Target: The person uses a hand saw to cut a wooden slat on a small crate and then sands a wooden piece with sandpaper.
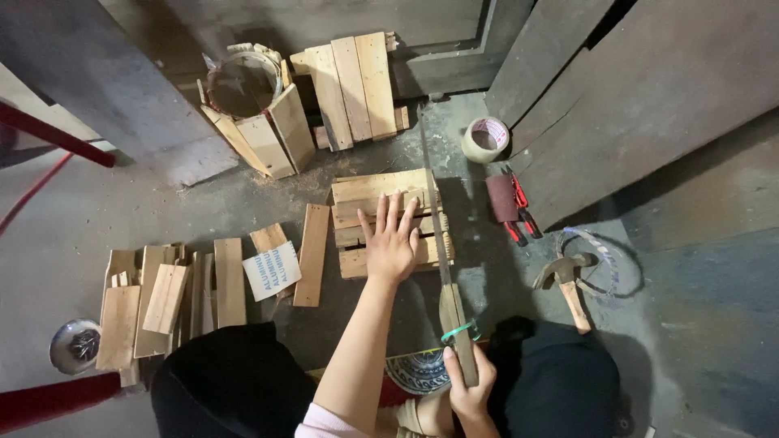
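Observation:
My left hand (390, 240) lies flat, fingers spread, on a small assembly of pale wooden slats (357, 195) on the floor. My right hand (468, 387) grips the wooden handle of a long handsaw (442, 243). The saw's blade runs away from me along the right edge of the slat assembly. A green band wraps the saw handle just above my fingers.
Loose wooden planks (170, 296) lie at the left, more boards (353, 81) lean against the far wall beside a round container (239, 85). A tape roll (485, 139), red-handled pliers (518, 212) and a hammer (568, 280) rest at the right. A metal bowl (75, 345) sits at lower left.

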